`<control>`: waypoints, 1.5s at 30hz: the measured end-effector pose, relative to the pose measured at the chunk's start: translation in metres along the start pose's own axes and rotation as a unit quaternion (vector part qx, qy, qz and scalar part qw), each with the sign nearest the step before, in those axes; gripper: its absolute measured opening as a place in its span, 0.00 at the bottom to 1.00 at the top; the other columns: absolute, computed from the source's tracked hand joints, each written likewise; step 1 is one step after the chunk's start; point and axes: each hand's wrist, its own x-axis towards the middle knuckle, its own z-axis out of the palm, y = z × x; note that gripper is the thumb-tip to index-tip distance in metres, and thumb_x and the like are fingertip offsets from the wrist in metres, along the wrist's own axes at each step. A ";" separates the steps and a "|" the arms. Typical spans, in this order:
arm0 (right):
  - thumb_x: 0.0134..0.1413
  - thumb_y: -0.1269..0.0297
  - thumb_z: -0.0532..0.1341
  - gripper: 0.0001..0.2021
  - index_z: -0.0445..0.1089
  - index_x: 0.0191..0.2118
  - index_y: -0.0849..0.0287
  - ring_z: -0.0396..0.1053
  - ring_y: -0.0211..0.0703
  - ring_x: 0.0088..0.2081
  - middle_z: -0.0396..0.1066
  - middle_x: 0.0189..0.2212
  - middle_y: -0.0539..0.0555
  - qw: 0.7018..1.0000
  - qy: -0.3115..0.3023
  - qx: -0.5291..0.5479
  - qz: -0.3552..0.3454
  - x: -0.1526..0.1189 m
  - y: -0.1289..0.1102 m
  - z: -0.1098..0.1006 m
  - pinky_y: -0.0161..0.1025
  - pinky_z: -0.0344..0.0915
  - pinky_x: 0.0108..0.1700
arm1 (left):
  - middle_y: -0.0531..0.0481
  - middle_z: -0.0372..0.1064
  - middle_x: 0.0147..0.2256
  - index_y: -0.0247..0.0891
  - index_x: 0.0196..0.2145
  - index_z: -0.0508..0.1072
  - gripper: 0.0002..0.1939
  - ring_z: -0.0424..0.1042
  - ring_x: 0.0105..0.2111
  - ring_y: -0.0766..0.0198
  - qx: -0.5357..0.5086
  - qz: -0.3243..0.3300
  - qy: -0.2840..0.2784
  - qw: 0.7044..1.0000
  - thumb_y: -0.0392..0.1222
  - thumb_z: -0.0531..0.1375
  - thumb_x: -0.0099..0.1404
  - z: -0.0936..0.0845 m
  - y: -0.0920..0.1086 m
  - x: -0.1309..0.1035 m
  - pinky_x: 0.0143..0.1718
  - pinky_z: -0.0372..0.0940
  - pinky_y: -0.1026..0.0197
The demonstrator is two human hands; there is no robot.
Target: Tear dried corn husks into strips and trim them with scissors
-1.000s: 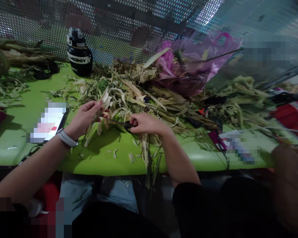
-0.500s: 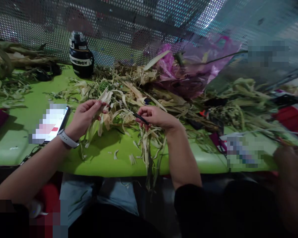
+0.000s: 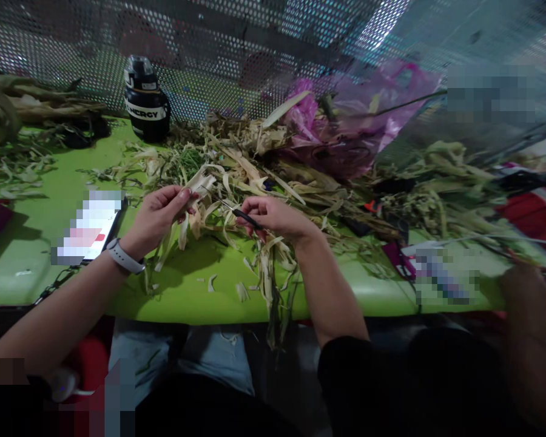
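My left hand (image 3: 161, 210), with a white watch on its wrist, pinches a pale dried corn husk (image 3: 203, 181) between thumb and fingers. The husk's free end points right, over the heap. Black-handled scissors (image 3: 247, 218) are gripped in my right hand (image 3: 277, 215), blades pointing up and left at the husk's end. How far the blades stand apart is too small to tell. Below the hands, cut husk strips (image 3: 267, 273) lie on the green table (image 3: 186, 303), some hanging over its front edge.
A heap of dried husks (image 3: 236, 161) spreads behind my hands. A dark bottle (image 3: 146, 106), a phone (image 3: 91, 221) and a pink plastic bag (image 3: 368, 127) surround it. At far right is another person's hand (image 3: 525, 288). A perforated metal panel (image 3: 218, 54) rises at the back.
My right hand has moved slightly left with the scissors, bringing the blades closer to the husk. The husk's free end has swung lower and to the right.
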 end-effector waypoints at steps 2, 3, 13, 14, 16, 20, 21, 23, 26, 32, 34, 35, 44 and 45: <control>0.45 0.49 0.70 0.21 0.65 0.34 0.60 0.62 0.29 0.17 0.70 0.21 0.47 1.000 0.006 -0.003 -0.004 0.002 0.003 0.001 0.28 0.58 0.17 | 0.47 0.75 0.32 0.38 0.33 0.77 0.17 0.69 0.26 0.68 -0.008 -0.008 0.004 1.000 0.56 0.67 0.57 0.001 0.000 0.000 0.25 0.62 0.66; 0.45 0.49 0.70 0.21 0.65 0.34 0.59 0.62 0.29 0.17 0.69 0.20 0.46 1.000 0.007 -0.005 -0.005 0.002 0.003 0.002 0.28 0.57 0.16 | 0.47 0.75 0.32 0.38 0.33 0.77 0.18 0.69 0.26 0.68 -0.011 -0.010 0.007 1.000 0.56 0.67 0.56 0.001 0.000 0.000 0.26 0.62 0.66; 0.46 0.49 0.69 0.20 0.64 0.31 0.61 0.55 0.27 0.19 0.65 0.19 0.45 0.999 0.032 -0.026 -0.027 0.003 -0.002 0.007 0.29 0.48 0.19 | 0.45 0.77 0.39 0.37 0.35 0.77 0.17 0.73 0.31 0.67 -0.011 0.000 0.000 1.000 0.55 0.66 0.59 -0.001 0.001 0.001 0.25 0.63 0.69; 0.45 0.49 0.70 0.21 0.64 0.31 0.61 0.56 0.28 0.20 0.64 0.19 0.45 0.998 0.043 -0.017 -0.034 0.003 -0.002 0.008 0.29 0.49 0.20 | 0.44 0.77 0.40 0.37 0.35 0.77 0.18 0.74 0.32 0.66 -0.010 -0.001 0.001 1.000 0.55 0.66 0.58 -0.001 0.002 0.001 0.24 0.63 0.69; 0.43 0.48 0.70 0.22 0.64 0.30 0.61 0.58 0.28 0.21 0.65 0.19 0.46 0.997 0.065 -0.001 -0.044 0.004 -0.003 0.008 0.29 0.50 0.21 | 0.43 0.77 0.42 0.36 0.36 0.77 0.19 0.75 0.33 0.65 -0.008 -0.008 0.000 1.000 0.56 0.66 0.58 -0.001 0.005 0.001 0.24 0.63 0.69; 0.41 0.46 0.70 0.23 0.64 0.28 0.61 0.58 0.29 0.21 0.65 0.19 0.45 0.993 0.102 0.011 -0.052 0.005 -0.004 0.007 0.30 0.50 0.23 | 0.42 0.77 0.43 0.36 0.36 0.78 0.19 0.76 0.33 0.64 -0.009 -0.025 -0.004 1.000 0.56 0.66 0.57 -0.001 0.008 0.000 0.23 0.62 0.69; 0.40 0.45 0.70 0.24 0.64 0.28 0.61 0.58 0.29 0.21 0.64 0.19 0.45 0.993 0.103 0.011 -0.054 0.004 -0.005 0.007 0.30 0.51 0.23 | 0.42 0.77 0.43 0.36 0.35 0.78 0.19 0.76 0.32 0.65 -0.008 -0.030 -0.004 1.000 0.56 0.66 0.57 -0.001 0.009 0.000 0.23 0.62 0.69; 0.39 0.46 0.71 0.24 0.64 0.28 0.60 0.57 0.29 0.20 0.64 0.18 0.44 0.993 0.100 0.012 -0.055 0.004 -0.006 0.008 0.30 0.50 0.23 | 0.42 0.78 0.42 0.36 0.35 0.79 0.18 0.75 0.32 0.65 -0.005 -0.041 0.000 0.999 0.55 0.66 0.57 -0.002 0.009 0.000 0.23 0.63 0.69; 0.38 0.47 0.72 0.23 0.63 0.27 0.60 0.58 0.29 0.20 0.63 0.18 0.44 0.993 0.105 0.015 -0.060 0.004 -0.006 0.008 0.30 0.50 0.22 | 0.43 0.78 0.42 0.36 0.34 0.79 0.16 0.75 0.31 0.66 -0.009 -0.050 0.013 0.999 0.53 0.67 0.58 -0.003 0.010 0.001 0.23 0.63 0.70; 0.40 0.45 0.70 0.24 0.62 0.28 0.60 0.54 0.27 0.16 0.65 0.16 0.44 0.991 0.126 0.012 -0.048 0.003 -0.006 0.001 0.29 0.45 0.18 | 0.43 0.78 0.41 0.36 0.32 0.79 0.16 0.76 0.32 0.65 -0.031 -0.059 0.013 0.998 0.52 0.68 0.55 -0.002 0.009 0.002 0.25 0.65 0.69; 0.42 0.45 0.69 0.23 0.62 0.29 0.59 0.52 0.26 0.15 0.67 0.17 0.45 0.993 0.109 0.008 -0.041 0.002 -0.007 -0.002 0.29 0.44 0.17 | 0.44 0.79 0.39 0.37 0.32 0.78 0.14 0.77 0.33 0.64 -0.043 -0.063 0.020 0.997 0.51 0.69 0.55 -0.002 0.008 0.002 0.25 0.65 0.69; 0.43 0.45 0.68 0.23 0.62 0.29 0.59 0.52 0.26 0.15 0.67 0.17 0.45 0.994 0.097 0.008 -0.042 0.001 -0.007 -0.003 0.29 0.44 0.17 | 0.44 0.79 0.39 0.37 0.31 0.78 0.13 0.77 0.34 0.64 -0.048 -0.065 0.024 0.996 0.50 0.69 0.55 -0.002 0.008 0.002 0.26 0.65 0.69; 0.47 0.47 0.68 0.21 0.63 0.31 0.59 0.58 0.30 0.18 0.68 0.20 0.47 0.997 0.049 0.005 -0.051 0.001 -0.007 0.001 0.29 0.50 0.19 | 0.42 0.78 0.41 0.36 0.34 0.79 0.16 0.77 0.37 0.60 -0.037 -0.073 0.021 0.996 0.52 0.69 0.55 -0.002 0.008 0.001 0.29 0.68 0.68; 0.46 0.47 0.68 0.21 0.63 0.31 0.59 0.59 0.30 0.19 0.67 0.20 0.46 0.998 0.049 0.005 -0.047 0.002 -0.008 0.002 0.29 0.50 0.19 | 0.43 0.79 0.40 0.36 0.33 0.79 0.17 0.77 0.37 0.61 -0.034 -0.072 0.015 0.997 0.53 0.69 0.54 -0.002 0.008 0.001 0.29 0.69 0.67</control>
